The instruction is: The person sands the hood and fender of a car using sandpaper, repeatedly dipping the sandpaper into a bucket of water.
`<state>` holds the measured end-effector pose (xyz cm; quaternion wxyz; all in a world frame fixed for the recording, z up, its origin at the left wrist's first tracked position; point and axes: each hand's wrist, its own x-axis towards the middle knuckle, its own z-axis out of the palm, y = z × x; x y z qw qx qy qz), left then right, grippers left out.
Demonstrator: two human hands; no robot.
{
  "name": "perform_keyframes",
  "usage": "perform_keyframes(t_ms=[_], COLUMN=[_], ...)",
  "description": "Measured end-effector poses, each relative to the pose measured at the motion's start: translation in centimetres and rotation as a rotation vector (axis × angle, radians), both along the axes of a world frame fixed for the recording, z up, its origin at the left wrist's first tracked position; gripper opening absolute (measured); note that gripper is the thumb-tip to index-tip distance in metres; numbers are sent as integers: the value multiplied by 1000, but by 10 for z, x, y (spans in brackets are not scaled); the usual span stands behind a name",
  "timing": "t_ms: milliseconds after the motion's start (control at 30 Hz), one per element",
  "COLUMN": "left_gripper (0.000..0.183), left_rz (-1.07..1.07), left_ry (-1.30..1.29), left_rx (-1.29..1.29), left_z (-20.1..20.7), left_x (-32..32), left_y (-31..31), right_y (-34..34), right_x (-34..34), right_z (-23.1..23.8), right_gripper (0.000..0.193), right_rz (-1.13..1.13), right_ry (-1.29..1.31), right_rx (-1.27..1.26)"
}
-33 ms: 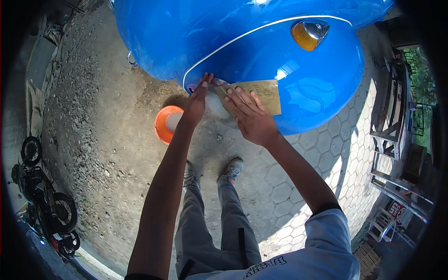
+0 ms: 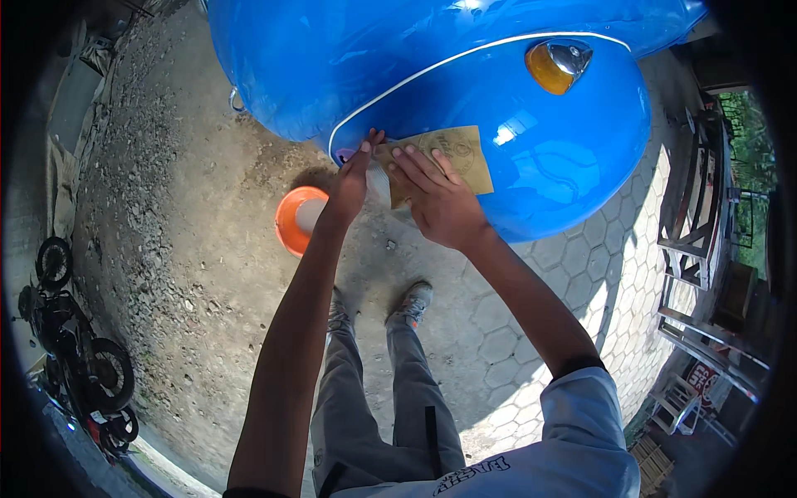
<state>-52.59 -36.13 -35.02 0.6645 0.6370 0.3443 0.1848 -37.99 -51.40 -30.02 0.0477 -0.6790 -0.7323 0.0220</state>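
My right hand (image 2: 437, 195) lies flat on a brown printed paper sheet (image 2: 465, 153), its fingers stretched out and slightly apart. Beneath them, the sheet lies over the front of a rounded blue car fender (image 2: 564, 153). A ribbed clear headlight lens (image 2: 378, 184) shows between the sheet and my left hand; the sheet hides the rest of it. My left hand (image 2: 352, 178) is at the lens's left side, fingers extended and fingertips by the sheet's left corner. A small purplish patch (image 2: 344, 155) shows just left of those fingers. Nothing shows gripped in my left hand.
An orange bucket-like container (image 2: 290, 236) with a pale inside stands on the ground below my left hand. An amber and chrome turn signal (image 2: 558, 66) sits atop the fender. Motorcycles (image 2: 83, 357) stand far left, a wooden frame (image 2: 691, 203) and a white chair (image 2: 677, 404) at right.
My right hand has slid a little left and up with the brown sheet, which has tilted and covers more of the lens. My left hand has hardly moved.
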Motion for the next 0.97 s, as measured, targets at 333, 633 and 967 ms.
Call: perform_keyframes(t_ms=[333, 633, 967], left_gripper=[74, 36, 35], left_rz=[118, -49, 250], left_ry=[147, 425, 301], left_rx=[-326, 0, -446], left_z=[-61, -79, -80], left_x=[-113, -162, -230], left_y=[3, -44, -45], right_y=[-11, 113, 18], right_x=[19, -41, 24], right_z=[32, -29, -50], right_gripper=[53, 52, 61], right_rz=[185, 172, 851], right_ry=[-207, -530, -699], right_rx=[-138, -368, -253])
